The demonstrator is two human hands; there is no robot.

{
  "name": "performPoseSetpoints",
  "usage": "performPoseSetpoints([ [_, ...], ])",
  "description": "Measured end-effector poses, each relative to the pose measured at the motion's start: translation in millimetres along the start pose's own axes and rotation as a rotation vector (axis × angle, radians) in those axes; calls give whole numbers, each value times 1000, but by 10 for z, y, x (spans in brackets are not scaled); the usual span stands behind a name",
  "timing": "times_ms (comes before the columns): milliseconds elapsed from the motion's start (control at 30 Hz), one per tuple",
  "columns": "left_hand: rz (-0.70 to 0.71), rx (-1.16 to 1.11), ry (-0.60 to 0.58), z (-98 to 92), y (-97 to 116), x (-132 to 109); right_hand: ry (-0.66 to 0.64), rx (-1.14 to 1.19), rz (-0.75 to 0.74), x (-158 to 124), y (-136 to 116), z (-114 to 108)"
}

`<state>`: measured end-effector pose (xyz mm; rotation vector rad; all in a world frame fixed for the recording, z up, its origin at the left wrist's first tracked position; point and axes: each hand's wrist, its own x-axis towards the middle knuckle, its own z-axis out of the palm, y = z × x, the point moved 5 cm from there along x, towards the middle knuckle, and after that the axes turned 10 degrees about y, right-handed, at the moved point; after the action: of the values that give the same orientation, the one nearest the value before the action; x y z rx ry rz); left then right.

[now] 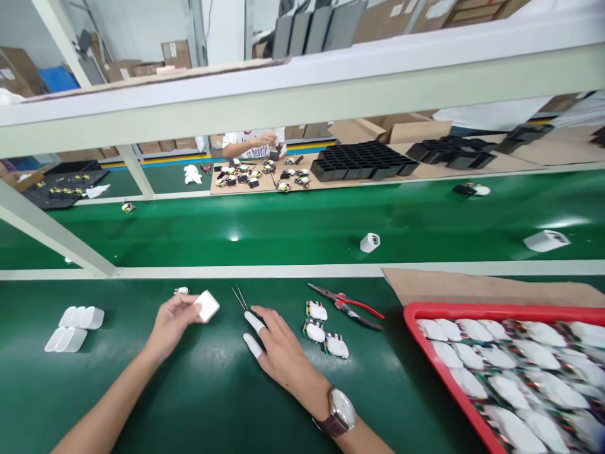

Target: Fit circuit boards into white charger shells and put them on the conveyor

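Observation:
My left hand [172,318] pinches a small white square casing [207,306] just above the green worktop. My right hand [278,343] lies flat on the worktop with fingers stretched out, white finger cots on two fingers, and a watch on the wrist. It holds nothing. Thin metal tweezers [239,296] lie just beyond its fingertips. Three small circuit boards with white parts [325,331] lie to the right of that hand. Red-handled pliers [352,307] rest beyond them.
A red tray [425,309] full of white-topped boards fills the lower right, with cardboard [472,287] behind it. White casings [75,328] lie at the left. Two white casings [369,242] sit on the green conveyor. Across it, another person's hands [265,140] work near black trays [363,161].

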<state>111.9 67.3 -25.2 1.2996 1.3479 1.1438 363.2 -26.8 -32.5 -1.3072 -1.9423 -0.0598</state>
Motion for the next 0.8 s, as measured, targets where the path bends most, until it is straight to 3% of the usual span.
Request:
performPoseSetpoints([
  [33, 173, 200, 69, -65, 108, 234, 11, 13, -11, 2, -20, -11],
  [67, 250, 292, 125, -130, 177, 485, 20, 29, -22, 4, -43, -20],
  [167, 318, 430, 271, -339, 274, 1192, 14, 72, -65, -4, -120, -27],
  [233, 330, 513, 333, -447, 262, 1487, -21, 87, -93, -11, -167, -12],
  [300, 351, 577, 351, -513, 211, 1585, -62, 101, -119, 8, -211, 24],
  [400, 418, 647, 349, -643, 157, 1422, -110, 121, -172, 147, -295, 147],
  [467, 459, 699, 371, -836, 182, 1201, -145, 121, -208, 328, -371, 304],
  [667, 514, 932, 595, -1877, 391, 445, -310, 94, -253, 962, -622, 1040],
  [800, 550, 1312, 568, -2423, 272, -24, -333, 90, -248, 1135, -698, 1344],
])
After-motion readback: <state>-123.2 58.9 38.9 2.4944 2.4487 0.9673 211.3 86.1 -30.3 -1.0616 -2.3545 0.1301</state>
